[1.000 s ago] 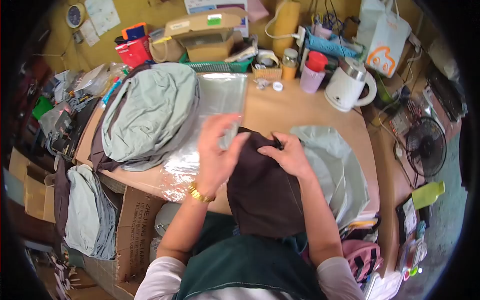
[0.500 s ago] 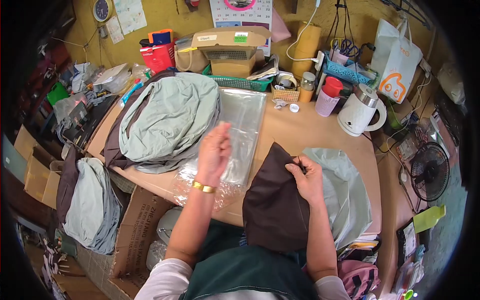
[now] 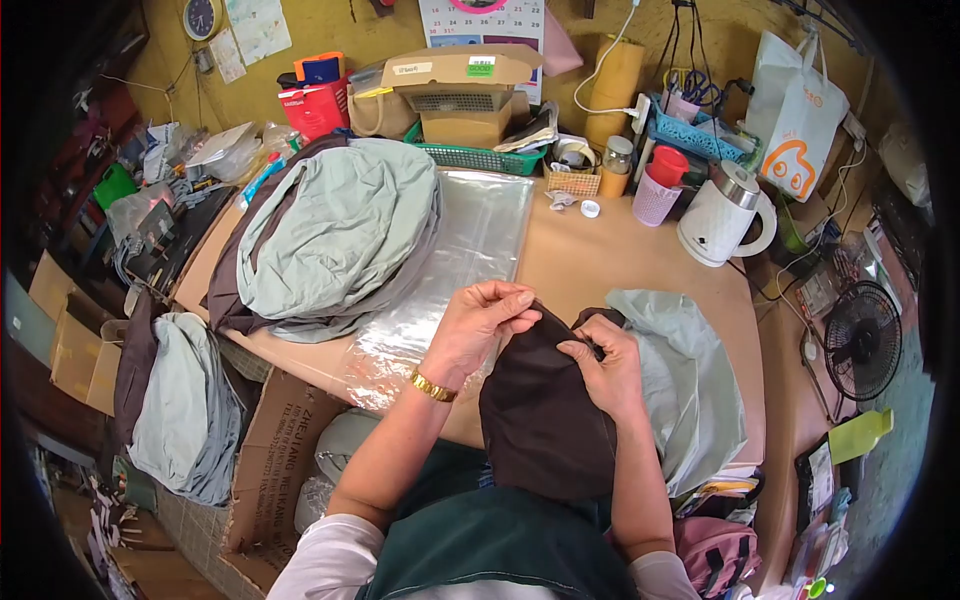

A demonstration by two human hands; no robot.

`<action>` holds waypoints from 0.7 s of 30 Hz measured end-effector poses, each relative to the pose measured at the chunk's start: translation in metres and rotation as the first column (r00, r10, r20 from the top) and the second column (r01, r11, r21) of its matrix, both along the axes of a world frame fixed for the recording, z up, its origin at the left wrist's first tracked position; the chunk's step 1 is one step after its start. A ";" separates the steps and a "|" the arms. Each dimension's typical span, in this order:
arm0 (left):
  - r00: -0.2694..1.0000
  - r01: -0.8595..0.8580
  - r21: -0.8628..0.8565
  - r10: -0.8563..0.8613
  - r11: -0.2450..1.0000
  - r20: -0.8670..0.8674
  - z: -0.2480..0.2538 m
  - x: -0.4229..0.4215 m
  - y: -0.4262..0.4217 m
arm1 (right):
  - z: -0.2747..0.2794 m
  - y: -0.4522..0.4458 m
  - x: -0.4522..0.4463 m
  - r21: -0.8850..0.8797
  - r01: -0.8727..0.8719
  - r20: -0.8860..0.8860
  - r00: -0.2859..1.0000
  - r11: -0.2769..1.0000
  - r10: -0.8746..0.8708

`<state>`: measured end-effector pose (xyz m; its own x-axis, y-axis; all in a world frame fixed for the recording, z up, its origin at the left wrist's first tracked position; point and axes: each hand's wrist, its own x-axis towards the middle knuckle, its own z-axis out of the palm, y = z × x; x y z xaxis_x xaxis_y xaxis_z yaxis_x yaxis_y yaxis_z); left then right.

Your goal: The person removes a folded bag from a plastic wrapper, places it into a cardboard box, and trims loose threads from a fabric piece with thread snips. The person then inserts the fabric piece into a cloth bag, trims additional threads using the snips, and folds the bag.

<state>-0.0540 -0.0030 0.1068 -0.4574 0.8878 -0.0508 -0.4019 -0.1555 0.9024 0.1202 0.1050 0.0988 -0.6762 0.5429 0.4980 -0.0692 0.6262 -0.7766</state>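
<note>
My left hand (image 3: pixel 487 318) pinches the upper edge of a dark brown cloth (image 3: pixel 545 420) between thumb and fingers. Close beside it, my right hand (image 3: pixel 602 362) is closed on the same cloth, with a small dark bit showing at its fingertips that I cannot make out. The brown cloth hangs from both hands over the table's front edge toward my lap. A pale grey-green cloth (image 3: pixel 685 390) lies crumpled to the right, partly behind my right forearm; whether it joins the brown cloth is hidden.
A pile of grey-green and brown cloth (image 3: pixel 340 235) lies on the table (image 3: pixel 590 255) at left, beside clear plastic bags (image 3: pixel 480 225). A white kettle (image 3: pixel 715 220) and a lilac cup (image 3: pixel 655 195) stand at back right. Below left are a cardboard box (image 3: pixel 270 470) and another cloth stack (image 3: pixel 180 410).
My left hand has come down and right from above the plastic bags and now grips the brown cloth's edge. My right hand keeps its hold, and the cloth's top edge has shifted.
</note>
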 end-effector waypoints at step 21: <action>0.992 -0.028 0.214 0.000 0.976 0.128 0.000 0.029 0.001 | 0.057 -0.033 -0.009 0.698 0.347 -0.110 0.916 0.627 -0.385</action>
